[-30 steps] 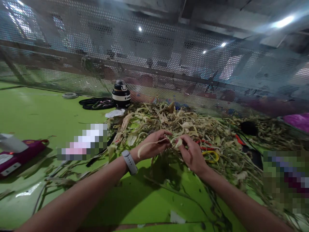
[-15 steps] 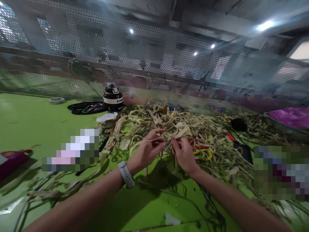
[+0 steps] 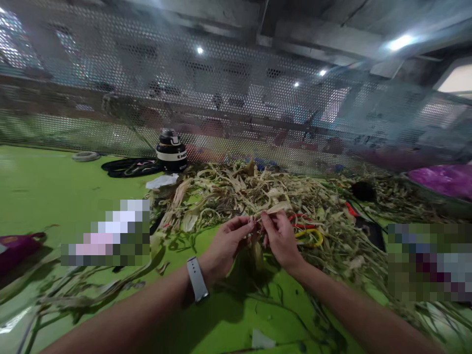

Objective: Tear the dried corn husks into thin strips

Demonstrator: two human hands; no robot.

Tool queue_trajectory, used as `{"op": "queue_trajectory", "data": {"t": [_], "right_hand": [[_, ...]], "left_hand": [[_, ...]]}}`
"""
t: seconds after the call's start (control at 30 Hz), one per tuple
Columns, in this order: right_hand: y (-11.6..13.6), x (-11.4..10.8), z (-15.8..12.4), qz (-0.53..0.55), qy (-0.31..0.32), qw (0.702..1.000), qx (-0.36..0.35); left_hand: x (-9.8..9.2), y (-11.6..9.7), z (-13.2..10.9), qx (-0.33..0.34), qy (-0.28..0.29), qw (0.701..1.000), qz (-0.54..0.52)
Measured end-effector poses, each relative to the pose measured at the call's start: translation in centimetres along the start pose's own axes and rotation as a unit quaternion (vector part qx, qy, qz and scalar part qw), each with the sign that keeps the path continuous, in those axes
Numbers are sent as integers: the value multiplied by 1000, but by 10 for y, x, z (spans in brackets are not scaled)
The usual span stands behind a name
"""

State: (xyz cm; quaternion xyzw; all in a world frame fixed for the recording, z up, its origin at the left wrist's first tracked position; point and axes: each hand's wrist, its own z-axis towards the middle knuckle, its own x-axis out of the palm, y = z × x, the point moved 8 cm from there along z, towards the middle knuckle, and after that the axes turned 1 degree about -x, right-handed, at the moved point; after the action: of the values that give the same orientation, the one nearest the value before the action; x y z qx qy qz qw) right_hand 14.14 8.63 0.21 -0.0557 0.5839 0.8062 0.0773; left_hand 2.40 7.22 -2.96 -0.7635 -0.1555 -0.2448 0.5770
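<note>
My left hand, with a pale watch band on the wrist, pinches a pale dried plant strip near its left end. Close beside it, my right hand has thumb and fingers closed on the same strip. The fingertips of both hands nearly meet over the front edge of a heap of dried strips and stalks. Red-handled and yellow-handled tools lie just right of my right hand, partly under the plant pieces.
A black bottle stands behind the heap at left, near a black looped item and white tissue. Perforated mesh rises behind the green surface. A purple bag sits in a container at right.
The fingers of my left hand have closed from a looser, spread pose. Its wrist has turned, and the pale strip between my hands now lies flatter.
</note>
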Motion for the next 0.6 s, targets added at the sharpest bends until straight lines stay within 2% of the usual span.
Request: {"op": "queue_trajectory", "data": {"t": [0.13, 0.2, 0.43, 0.6], "right_hand": [[-16, 6, 0, 74, 12, 992, 97], [-20, 8, 0, 87, 17, 988, 125], [-24, 9, -2, 117, 16, 981, 152], [-22, 10, -1, 124, 14, 982, 144]], "left_hand": [[0, -13, -2, 73, -15, 996, 49], [-1, -14, -1, 84, -23, 994, 61], [1, -16, -1, 112, -2, 991, 69], [9, -21, -5, 129, 23, 987, 96]]}}
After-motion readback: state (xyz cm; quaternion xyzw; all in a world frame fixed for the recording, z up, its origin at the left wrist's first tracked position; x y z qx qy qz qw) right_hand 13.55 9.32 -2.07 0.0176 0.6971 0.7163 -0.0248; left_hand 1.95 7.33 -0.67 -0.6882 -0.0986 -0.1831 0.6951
